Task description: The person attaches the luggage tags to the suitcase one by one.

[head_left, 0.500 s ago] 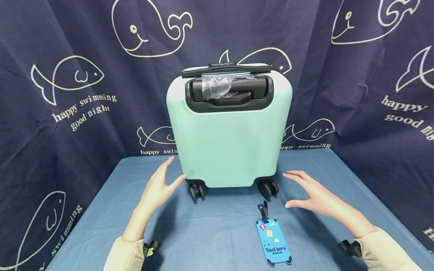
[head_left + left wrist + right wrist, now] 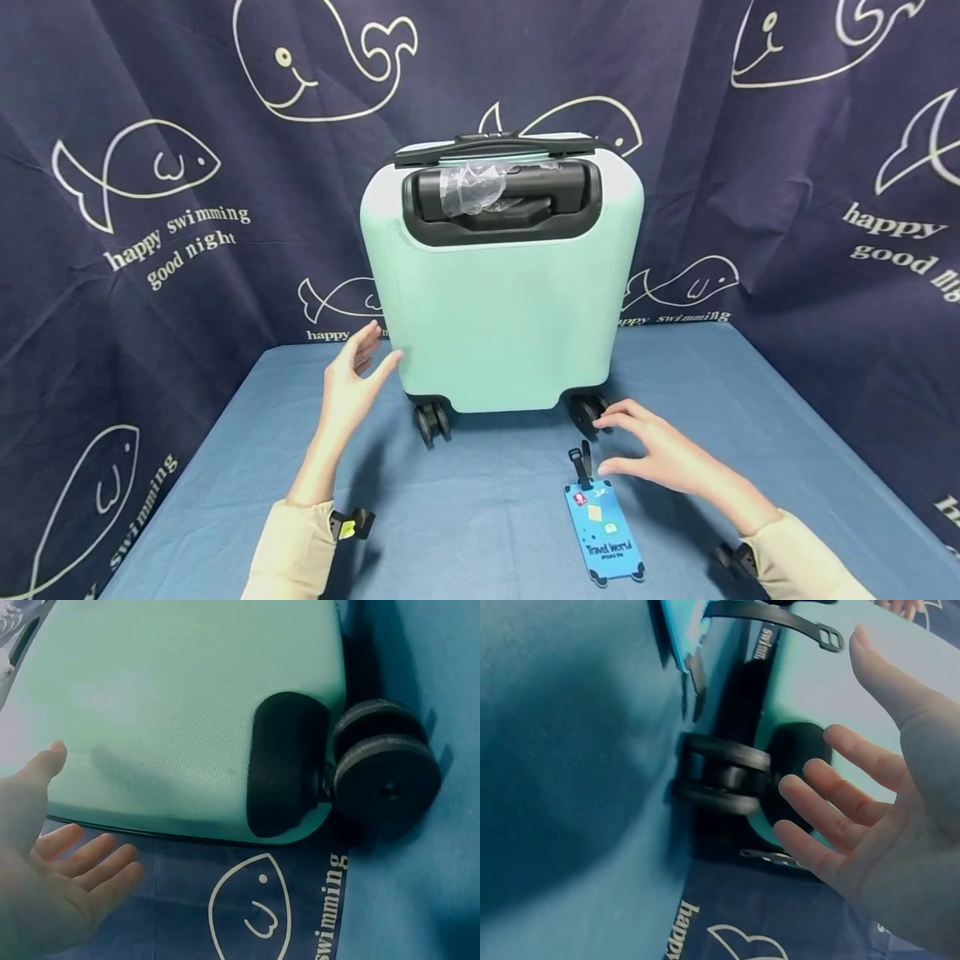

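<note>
A mint green suitcase [image 2: 502, 325] stands upright on its black wheels, its black handle recess partly wrapped in clear plastic. My left hand [image 2: 351, 387] is beside its lower left side, thumb and fingers spread apart and holding nothing; in the left wrist view the thumb overlaps the mint shell. A blue luggage tag [image 2: 603, 533] printed "Travel World" lies flat in front of the right wheel, its black strap [image 2: 582, 465] pointing toward the suitcase. My right hand [image 2: 663, 450] hovers just right of that strap, fingers apart with nothing between them.
The blue cloth-covered table [image 2: 465, 508] reaches back to a navy curtain [image 2: 450, 50] printed with white whales and fish. A front caster wheel [image 2: 432, 423] stands at the suitcase's lower left corner. Dark wrist cameras [image 2: 354, 525] sit under the cream sleeves.
My right hand has moved left, toward the tag's strap and the right wheel. My left hand has risen slightly along the suitcase's side. Suitcase and tag stay in place.
</note>
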### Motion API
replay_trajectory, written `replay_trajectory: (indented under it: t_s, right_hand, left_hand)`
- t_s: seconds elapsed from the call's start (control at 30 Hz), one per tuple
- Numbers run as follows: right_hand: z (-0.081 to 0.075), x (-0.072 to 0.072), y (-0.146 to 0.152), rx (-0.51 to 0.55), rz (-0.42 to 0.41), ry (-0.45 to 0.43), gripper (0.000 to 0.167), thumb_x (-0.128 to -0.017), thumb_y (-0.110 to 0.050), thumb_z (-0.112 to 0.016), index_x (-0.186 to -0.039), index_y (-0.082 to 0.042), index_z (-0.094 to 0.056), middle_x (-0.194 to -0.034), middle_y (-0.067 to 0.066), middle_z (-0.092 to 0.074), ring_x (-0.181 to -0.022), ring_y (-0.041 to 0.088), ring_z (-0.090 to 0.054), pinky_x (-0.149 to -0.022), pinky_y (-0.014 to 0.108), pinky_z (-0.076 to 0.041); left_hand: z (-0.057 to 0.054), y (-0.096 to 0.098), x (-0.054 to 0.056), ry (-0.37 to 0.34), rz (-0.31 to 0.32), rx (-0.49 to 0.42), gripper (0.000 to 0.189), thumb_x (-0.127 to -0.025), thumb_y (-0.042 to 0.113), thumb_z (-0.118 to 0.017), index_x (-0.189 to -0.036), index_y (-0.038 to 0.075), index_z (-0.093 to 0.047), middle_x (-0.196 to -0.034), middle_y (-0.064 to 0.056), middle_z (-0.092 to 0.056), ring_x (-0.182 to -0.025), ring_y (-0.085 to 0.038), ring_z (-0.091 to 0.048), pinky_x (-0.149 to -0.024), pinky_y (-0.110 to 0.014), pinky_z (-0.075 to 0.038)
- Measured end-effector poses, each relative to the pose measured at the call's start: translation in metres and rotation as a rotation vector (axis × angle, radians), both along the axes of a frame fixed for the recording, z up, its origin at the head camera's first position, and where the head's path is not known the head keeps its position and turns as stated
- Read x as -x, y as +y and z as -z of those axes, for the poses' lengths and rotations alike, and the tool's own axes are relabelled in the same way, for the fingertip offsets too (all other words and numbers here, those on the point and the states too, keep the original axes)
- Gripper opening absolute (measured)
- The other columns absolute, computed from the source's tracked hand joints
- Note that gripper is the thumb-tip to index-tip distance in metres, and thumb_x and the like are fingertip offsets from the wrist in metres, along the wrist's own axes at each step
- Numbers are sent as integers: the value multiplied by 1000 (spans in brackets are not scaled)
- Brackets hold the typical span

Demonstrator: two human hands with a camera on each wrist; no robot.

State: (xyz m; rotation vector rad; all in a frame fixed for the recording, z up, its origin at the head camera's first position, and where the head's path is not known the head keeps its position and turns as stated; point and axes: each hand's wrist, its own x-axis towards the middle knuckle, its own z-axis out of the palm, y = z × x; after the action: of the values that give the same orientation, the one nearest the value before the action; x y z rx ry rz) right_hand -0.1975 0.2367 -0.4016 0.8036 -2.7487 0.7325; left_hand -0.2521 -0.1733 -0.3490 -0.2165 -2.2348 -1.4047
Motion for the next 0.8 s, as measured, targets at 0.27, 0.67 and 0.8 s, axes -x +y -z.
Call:
replay_trajectory:
  t_s: [0.27, 0.67, 0.8]
  right_hand:
    - [10, 3, -10, -22, -29, -116, 51, -80, -46, -69, -117, -11, -63, -111, -3, -54, -99, 20, -60, -82, 36, -50]
    - [30, 3, -14, -19, -169, -245, 27, -86, -39, -65, -102, -17, -65, -88, -6, -54, -79, 4, -53, -67, 24, -47]
    - [32, 3, -14, -9, -210, -308, 21, -88, -37, -64, -96, -17, -62, -83, -8, -52, -74, 2, -48, -63, 21, -43]
  left_hand:
    - [-2, 9, 15, -38, 7, -81, 71, -81, 38, -72, -141, 17, -41, -141, -6, -48, -127, -24, -49, -104, -41, -40]
    - [3, 18, 27, -97, 136, -136, 97, -74, 28, -80, -150, 24, -18, -149, -5, -32, -137, -22, -35, -111, -40, -31]
    - [7, 20, 30, -100, 152, -121, 102, -73, 29, -81, -150, 28, -14, -151, -1, -28, -137, -21, -34, -110, -42, -32]
